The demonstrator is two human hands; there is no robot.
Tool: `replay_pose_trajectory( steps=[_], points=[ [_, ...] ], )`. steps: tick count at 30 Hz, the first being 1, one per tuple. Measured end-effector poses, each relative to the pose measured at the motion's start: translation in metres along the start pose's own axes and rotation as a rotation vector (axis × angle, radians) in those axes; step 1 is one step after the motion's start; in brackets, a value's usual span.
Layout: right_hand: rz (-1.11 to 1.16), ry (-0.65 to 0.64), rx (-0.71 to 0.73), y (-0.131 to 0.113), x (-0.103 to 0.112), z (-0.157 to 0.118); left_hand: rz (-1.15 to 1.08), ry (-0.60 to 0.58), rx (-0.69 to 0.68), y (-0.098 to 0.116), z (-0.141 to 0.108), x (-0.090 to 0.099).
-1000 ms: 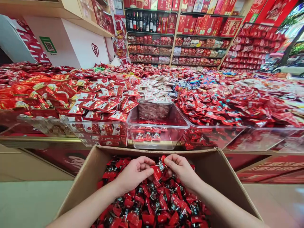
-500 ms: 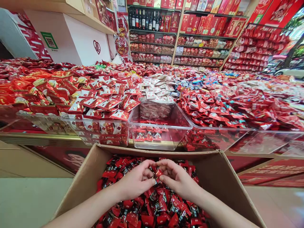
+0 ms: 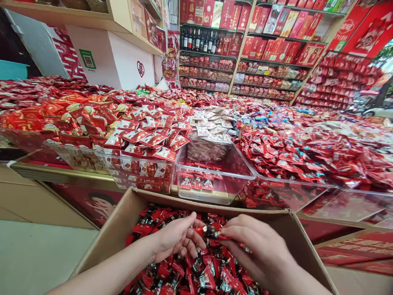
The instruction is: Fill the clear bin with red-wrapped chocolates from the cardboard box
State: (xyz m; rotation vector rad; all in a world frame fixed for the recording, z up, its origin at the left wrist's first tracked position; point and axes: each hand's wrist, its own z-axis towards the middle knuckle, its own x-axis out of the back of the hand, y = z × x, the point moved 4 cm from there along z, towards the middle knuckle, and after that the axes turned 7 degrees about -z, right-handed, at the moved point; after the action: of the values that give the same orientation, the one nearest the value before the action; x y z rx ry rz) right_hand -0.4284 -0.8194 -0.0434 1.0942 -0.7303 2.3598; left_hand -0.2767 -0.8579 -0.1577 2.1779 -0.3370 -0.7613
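Over the cardboard box (image 3: 294, 241), my right hand (image 3: 260, 246) pinches a red-and-black wrapped candy (image 3: 211, 231) between thumb and fingertips, its back turned up. My left hand (image 3: 178, 239) is just left of the candy. Its palm is half turned up and its fingers are apart and loosely curled, close to the candy's left end; whether they touch it I cannot make out. Beneath both hands, the box holds a heap of similar red-and-black candies (image 3: 205, 276). Directly beyond the box stands a clear plastic bin (image 3: 201, 197) with a low layer of red-wrapped candies (image 3: 196, 182) inside.
Left of that bin, clear bins overflow with red-and-white packets (image 3: 153, 139). To its right lie heaped red packets (image 3: 276, 151), with white packets (image 3: 211, 123) behind. Farther back, shelves (image 3: 242, 53) hold bottles and red boxes. The box's far edge meets the counter front.
My right hand has turned over and moved right with the candy. My left hand has loosened and turned its palm up. The whole view has shifted slightly.
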Motion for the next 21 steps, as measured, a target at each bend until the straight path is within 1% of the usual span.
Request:
replay_pose_trajectory(
  steps=[2,3,4,5,6,7,9,11,13,15,16,21],
  points=[
    [-0.156,0.126,0.005,-0.006,0.034,0.018,0.255,0.063,0.043,-0.012,0.006,0.009],
    [-0.254,0.168,-0.019,-0.005,0.048,0.030,0.408,0.074,0.068,-0.019,0.008,0.012],
    [-0.358,0.180,-0.063,0.000,0.058,0.044,0.553,0.073,0.089,-0.026,0.010,0.014],
    [-0.459,0.144,-0.117,0.009,0.063,0.059,0.658,0.067,0.099,-0.031,0.011,0.014],
    [-0.548,0.069,-0.168,0.021,0.063,0.075,0.729,0.061,0.098,-0.035,0.011,0.014],
    [-0.613,-0.048,-0.216,0.036,0.058,0.090,0.786,0.048,0.088,-0.038,0.010,0.013],
    [-0.657,-0.330,-0.250,0.066,0.038,0.115,0.937,-0.016,0.057,-0.040,0.006,0.008],
    [-0.628,-0.589,-0.199,0.089,0.012,0.130,1.129,-0.091,0.041,-0.041,0.003,0.003],
    [-0.604,-0.781,-0.148,0.101,-0.011,0.136,1.263,-0.131,0.050,-0.040,0.000,0.001],
    [-0.591,-0.903,-0.153,0.106,-0.027,0.135,1.287,-0.130,0.053,-0.038,0.000,0.001],
    [-0.575,-0.938,-0.172,0.107,-0.033,0.134,1.291,-0.134,0.051,-0.037,-0.001,0.002],
    [-0.442,-0.980,-0.241,0.119,-0.047,0.124,1.307,-0.100,0.051,-0.036,-0.001,0.006]
  ],
)
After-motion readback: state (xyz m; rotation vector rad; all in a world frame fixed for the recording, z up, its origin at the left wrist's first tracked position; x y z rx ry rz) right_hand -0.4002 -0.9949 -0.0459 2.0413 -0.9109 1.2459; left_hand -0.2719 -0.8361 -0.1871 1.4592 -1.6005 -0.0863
